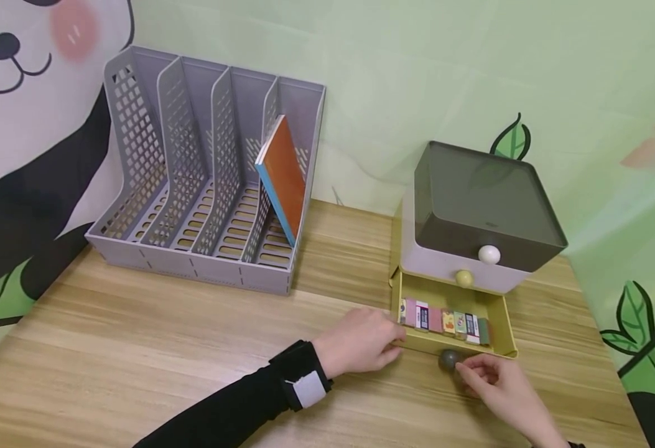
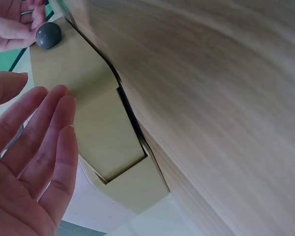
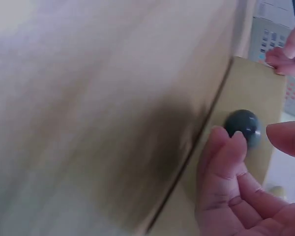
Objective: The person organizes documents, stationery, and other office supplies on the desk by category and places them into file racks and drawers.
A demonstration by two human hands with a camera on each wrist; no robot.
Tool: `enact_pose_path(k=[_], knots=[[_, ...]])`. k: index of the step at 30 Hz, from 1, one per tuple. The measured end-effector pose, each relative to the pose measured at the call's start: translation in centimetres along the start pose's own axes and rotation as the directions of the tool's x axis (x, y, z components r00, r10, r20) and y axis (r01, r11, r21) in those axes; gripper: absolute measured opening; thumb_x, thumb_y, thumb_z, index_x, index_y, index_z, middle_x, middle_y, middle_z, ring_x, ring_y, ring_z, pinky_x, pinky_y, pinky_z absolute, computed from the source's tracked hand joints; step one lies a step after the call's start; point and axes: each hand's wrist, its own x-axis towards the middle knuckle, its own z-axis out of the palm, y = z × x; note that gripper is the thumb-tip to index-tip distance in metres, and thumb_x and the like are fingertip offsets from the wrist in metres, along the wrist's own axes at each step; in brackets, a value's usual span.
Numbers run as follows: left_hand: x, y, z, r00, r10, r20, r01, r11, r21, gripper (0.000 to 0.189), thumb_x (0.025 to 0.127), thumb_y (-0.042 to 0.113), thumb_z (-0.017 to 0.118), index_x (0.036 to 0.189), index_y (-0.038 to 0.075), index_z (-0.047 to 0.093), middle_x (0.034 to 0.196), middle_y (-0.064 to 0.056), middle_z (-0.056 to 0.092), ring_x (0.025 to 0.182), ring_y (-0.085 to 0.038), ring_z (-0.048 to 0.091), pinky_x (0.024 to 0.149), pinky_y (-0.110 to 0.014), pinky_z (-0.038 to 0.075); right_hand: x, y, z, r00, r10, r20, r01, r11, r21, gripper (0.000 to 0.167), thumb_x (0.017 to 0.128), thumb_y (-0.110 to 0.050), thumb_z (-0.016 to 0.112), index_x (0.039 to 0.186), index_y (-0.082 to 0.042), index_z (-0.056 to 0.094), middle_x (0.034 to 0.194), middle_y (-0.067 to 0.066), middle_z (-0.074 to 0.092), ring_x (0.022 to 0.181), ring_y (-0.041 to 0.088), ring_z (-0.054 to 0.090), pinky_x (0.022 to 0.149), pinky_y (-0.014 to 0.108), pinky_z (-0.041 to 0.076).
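Note:
A small yellow drawer [image 1: 456, 344] is pulled out of the bottom of a stacked drawer unit [image 1: 478, 205]. Inside lies a row of several small coloured blocks [image 1: 436, 320], some with printed wrappers. On the drawer's front is a round dark grey knob [image 1: 449, 359]. My right hand [image 1: 497, 382] is at the right side of this knob; in the right wrist view, its fingertips [image 3: 237, 142] are close against the knob while the thumb stands apart. My left hand [image 1: 361, 342] is by the drawer's front left corner, its fingers loosely extended in the left wrist view. Whether they touch the corner is hard to tell.
A grey file rack [image 1: 260, 277] with several slots stands at the back left, an orange and blue book [image 1: 285, 177] leaning in its rightmost slot. Above the yellow drawer are a white knob [image 1: 489, 254] and a yellow knob [image 1: 464, 278]. A printed cloth hangs behind the wooden table [image 1: 153, 330].

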Motion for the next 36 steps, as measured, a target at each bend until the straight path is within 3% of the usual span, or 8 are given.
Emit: enact_pose_path(k=[6,18,27,32,36], knots=[[0.3,0.1,0.2,1.000,0.004,0.011,-0.004,1.000,0.004,0.011,0.095,0.027,0.068,0.098,0.020,0.076,0.097,0.008,0.077,0.089,-0.004,0.071,0.080,-0.025,0.058,0.6,0.4,0.7,0.995,0.084,0.047,-0.085,0.996,0.022,0.033,0.097,-0.023,0.068,0.108,0.008,0.069,0.082,0.007,0.074,0.068,0.005,0.066,0.063,0.021,0.058],[0.5,0.2,0.1,1.000,-0.004,0.016,0.004,1.000,-0.010,0.010,0.094,0.027,0.068,0.097,0.021,0.076,0.098,0.008,0.077,0.089,-0.004,0.071,0.078,-0.025,0.057,0.8,0.0,1.5,0.999,0.045,0.021,-0.046,0.998,0.047,0.024,0.097,-0.021,0.068,0.095,0.003,0.071,0.076,0.006,0.073,0.065,0.003,0.065,0.062,0.020,0.058],[0.7,0.0,-0.1,1.000,-0.031,0.001,0.031,0.999,-0.018,0.012,0.096,0.027,0.067,0.091,0.020,0.075,0.084,0.010,0.073,0.072,-0.002,0.062,0.064,-0.021,0.052,1.5,-0.3,1.6,1.000,0.011,-0.020,-0.011,1.000,-0.011,0.022,0.098,-0.021,0.066,0.085,-0.003,0.070,0.074,0.002,0.071,0.061,0.003,0.063,0.058,0.019,0.054],[1.1,-0.3,-0.3,0.997,-0.069,-0.028,0.069,0.998,0.000,0.013,0.096,0.027,0.067,0.095,0.019,0.076,0.088,0.007,0.075,0.076,-0.005,0.067,0.063,-0.022,0.054,2.6,-0.5,1.3,1.000,0.020,0.024,-0.023,0.994,0.108,0.024,0.099,-0.017,0.062,0.091,0.005,0.068,0.075,0.008,0.071,0.062,0.005,0.065,0.059,0.021,0.057],[1.8,-0.6,-0.3,0.994,-0.096,-0.042,0.097,0.995,0.012,0.016,0.096,0.028,0.067,0.103,0.016,0.076,0.095,0.005,0.077,0.080,-0.007,0.069,0.063,-0.023,0.055,3.7,-0.5,1.0,0.995,0.058,0.079,-0.075,0.970,0.232,0.027,0.102,-0.015,0.057,0.098,0.012,0.063,0.078,0.008,0.071,0.063,0.006,0.066,0.060,0.021,0.058]])
